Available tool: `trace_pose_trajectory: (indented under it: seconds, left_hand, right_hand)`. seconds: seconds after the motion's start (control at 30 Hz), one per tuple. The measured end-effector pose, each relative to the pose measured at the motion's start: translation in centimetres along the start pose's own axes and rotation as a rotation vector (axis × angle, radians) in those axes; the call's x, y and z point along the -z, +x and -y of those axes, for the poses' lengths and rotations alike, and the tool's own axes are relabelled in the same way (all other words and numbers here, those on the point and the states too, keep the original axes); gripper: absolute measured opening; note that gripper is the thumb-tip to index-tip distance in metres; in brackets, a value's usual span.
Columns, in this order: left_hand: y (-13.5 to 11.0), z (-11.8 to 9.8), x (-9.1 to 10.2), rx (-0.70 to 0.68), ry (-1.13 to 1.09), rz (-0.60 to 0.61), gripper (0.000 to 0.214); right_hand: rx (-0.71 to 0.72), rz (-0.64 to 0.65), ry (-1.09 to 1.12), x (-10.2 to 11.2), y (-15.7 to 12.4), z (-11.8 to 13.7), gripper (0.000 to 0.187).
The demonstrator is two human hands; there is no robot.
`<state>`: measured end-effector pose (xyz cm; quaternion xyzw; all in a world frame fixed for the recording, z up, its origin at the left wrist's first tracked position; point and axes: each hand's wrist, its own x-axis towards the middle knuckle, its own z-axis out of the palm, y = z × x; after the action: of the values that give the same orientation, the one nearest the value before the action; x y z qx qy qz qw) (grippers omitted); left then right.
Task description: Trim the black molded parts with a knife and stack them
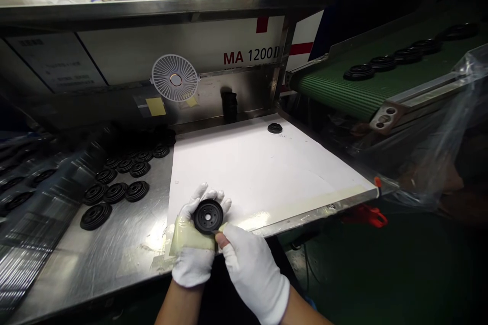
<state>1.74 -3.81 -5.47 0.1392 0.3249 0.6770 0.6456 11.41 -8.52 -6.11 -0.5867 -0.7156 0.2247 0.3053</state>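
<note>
My left hand [193, 244], in a white glove with a pale yellow coated palm, cradles a round black plastic wheel [213, 222] from below. The wheel's face is turned up and shows a small light hole at its centre and a ring of smaller marks. At the wheel's lower right edge is my gloved right hand [253, 269], closed, with the thumb tip bare. Something thin seems to lie between its fingertips, but I cannot make out what. Both hands are over the front edge of a white sheet [244, 172] on the metal bench.
Several similar black wheels [116, 192] lie on the metal to the left, beside clear plastic trays [46, 223]. A single wheel [275, 128] sits on the sheet's far right. More ride a green conveyor [335, 86]. A white fan [175, 78] hangs below the shelf [171, 7].
</note>
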Motion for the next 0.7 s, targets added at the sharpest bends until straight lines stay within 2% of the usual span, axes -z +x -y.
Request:
trace_pose_trajectory:
  seconds: [0.1,0.2,0.37,0.43,0.6,0.7]
  left_hand:
    - [0.0,-0.5,0.1,0.063,-0.057,-0.022,0.035]
    - [0.2,-0.6,0.2,0.023,-0.072,-0.039,0.034]
    - [0.4,-0.5,0.4,-0.038,-0.042,-0.012,0.029]
    - [0.3,-0.5,0.2,-0.041,-0.051,0.004,0.028]
    - [-0.2,-0.8,-0.7,0.063,-0.113,0.006,0.022]
    - [-0.3,-0.9,-1.1,0.069,-0.143,0.009,0.019]
  right_hand:
    - [-0.045,0.071,0.236,1.2,0.0,-0.4,0.035]
    - [-0.107,0.095,0.436,2.2,-0.1,-0.9,0.04]
    - [-0.138,0.083,0.54,2.3,-0.6,-1.2,0.041]
    - [-0.135,0.057,0.475,2.1,-0.7,-1.2,0.04]
    - [-0.082,-0.053,0.127,1.6,-0.4,-0.8,0.035]
    - [-0.043,-0.087,-0.027,1.3,-0.4,-0.6,0.033]
